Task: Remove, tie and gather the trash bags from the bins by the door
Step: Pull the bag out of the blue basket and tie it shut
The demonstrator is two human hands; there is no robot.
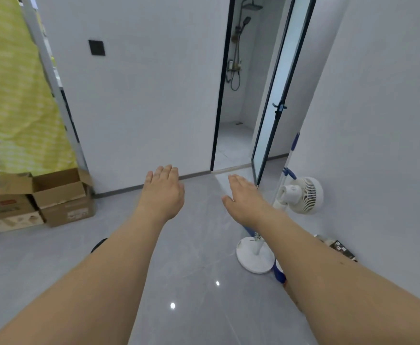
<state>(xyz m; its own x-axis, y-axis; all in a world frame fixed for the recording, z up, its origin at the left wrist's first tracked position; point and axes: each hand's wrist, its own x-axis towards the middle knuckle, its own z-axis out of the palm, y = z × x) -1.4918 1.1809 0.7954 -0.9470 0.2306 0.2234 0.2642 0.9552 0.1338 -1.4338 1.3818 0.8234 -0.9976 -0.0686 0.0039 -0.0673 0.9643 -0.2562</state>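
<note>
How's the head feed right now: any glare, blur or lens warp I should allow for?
Head view: two small ceiling-light glints on the glossy floor tiles, no washout; wide-angle warp bows the bathroom door and yellow curtain edges and stretches the forearms; left hand and right hand look slightly soft; light is even, shadows faint.

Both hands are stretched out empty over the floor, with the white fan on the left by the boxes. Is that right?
Not quite. The head view shows the fan on the right, by the wall; the boxes are on the left. The left hand and right hand are indeed empty over the floor.
</note>
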